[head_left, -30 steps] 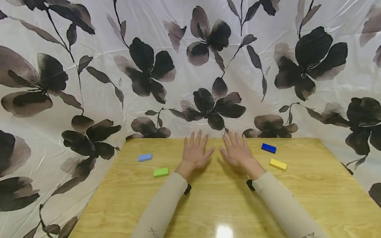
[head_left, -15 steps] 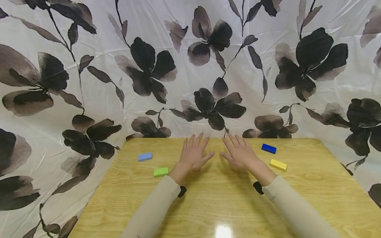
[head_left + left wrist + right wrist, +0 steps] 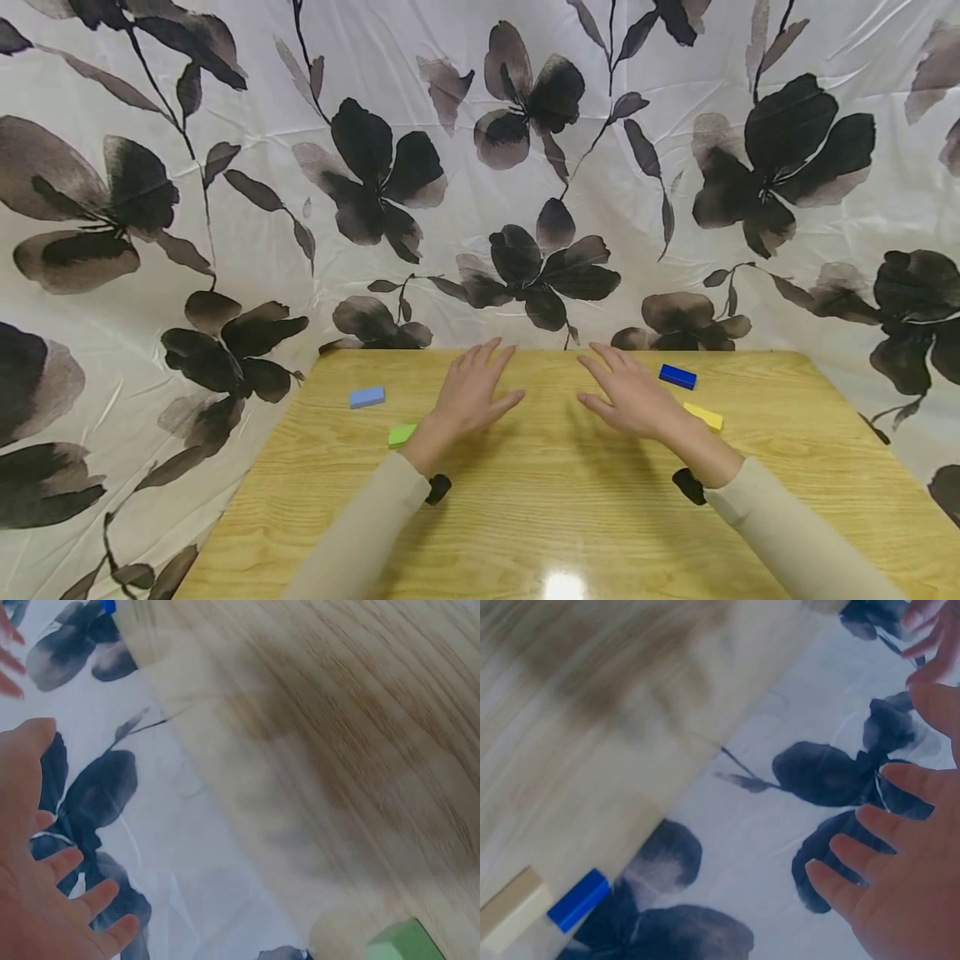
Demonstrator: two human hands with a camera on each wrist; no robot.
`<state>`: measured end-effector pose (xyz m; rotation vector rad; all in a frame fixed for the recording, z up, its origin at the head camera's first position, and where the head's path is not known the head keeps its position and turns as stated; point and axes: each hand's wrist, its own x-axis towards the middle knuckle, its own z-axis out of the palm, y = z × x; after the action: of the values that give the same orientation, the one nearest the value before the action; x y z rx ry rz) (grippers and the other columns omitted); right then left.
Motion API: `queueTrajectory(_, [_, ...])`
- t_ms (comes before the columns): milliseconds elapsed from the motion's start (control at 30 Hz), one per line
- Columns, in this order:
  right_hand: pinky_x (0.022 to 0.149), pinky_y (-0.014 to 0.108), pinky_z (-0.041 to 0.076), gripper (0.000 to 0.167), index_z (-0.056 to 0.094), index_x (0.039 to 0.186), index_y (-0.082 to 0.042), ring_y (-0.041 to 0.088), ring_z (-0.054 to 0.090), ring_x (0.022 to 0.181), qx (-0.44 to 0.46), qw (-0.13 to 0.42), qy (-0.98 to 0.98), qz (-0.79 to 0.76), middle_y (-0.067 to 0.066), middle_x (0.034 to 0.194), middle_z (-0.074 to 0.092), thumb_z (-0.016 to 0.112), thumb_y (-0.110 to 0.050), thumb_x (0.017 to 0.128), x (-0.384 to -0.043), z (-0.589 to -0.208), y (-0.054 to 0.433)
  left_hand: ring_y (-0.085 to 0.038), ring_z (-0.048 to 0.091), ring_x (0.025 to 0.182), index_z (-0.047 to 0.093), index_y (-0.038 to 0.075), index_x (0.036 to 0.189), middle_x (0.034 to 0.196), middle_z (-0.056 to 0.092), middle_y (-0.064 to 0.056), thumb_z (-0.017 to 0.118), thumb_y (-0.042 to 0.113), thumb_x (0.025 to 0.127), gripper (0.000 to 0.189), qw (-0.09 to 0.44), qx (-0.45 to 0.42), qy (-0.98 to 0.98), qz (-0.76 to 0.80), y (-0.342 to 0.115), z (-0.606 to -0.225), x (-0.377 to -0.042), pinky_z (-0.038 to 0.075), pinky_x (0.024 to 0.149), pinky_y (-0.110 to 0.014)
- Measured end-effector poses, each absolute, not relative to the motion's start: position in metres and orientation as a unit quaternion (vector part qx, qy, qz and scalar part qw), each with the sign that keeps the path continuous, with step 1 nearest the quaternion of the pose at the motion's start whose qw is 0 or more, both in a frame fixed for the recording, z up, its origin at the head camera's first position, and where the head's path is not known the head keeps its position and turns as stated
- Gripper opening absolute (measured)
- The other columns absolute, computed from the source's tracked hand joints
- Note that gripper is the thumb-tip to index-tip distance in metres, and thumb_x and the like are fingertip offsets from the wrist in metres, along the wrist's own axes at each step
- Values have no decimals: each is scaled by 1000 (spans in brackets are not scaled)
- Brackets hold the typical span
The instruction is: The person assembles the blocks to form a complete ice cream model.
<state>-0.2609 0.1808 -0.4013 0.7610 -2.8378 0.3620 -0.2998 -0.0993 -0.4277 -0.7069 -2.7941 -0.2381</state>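
A wood-grained worktop (image 3: pixel 555 483) is stretching out before a pale cloth (image 3: pixel 442 287) printed with dark flowers. On the left, a light blue block (image 3: pixel 367 397) is lying beyond a green block (image 3: pixel 401 435), whose end the left wrist is hiding; on the right, a dark blue block (image 3: pixel 678 377) is lying beyond a yellow block (image 3: pixel 706 417) — partly covered by the right wrist. Between these pairs, the left hand (image 3: pixel 467 395) and right hand (image 3: pixel 636 400) are hovering apart, fingers open and fairly straight — holding nothing.

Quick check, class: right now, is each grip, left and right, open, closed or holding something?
Left grip: open, holding nothing.
Right grip: open, holding nothing.
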Motion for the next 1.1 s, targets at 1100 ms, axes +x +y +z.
queueTrajectory(1100, [97,66,46,67,48,146,5,52,49,128,222,29,-950,220,32,143,48,73,-33,97,-216,-425,298,-42,41,142,42,12,156,158,40,-16,76,38,94,75,85,-228,-951,-190,-224,-434,-268,37,111,-62])
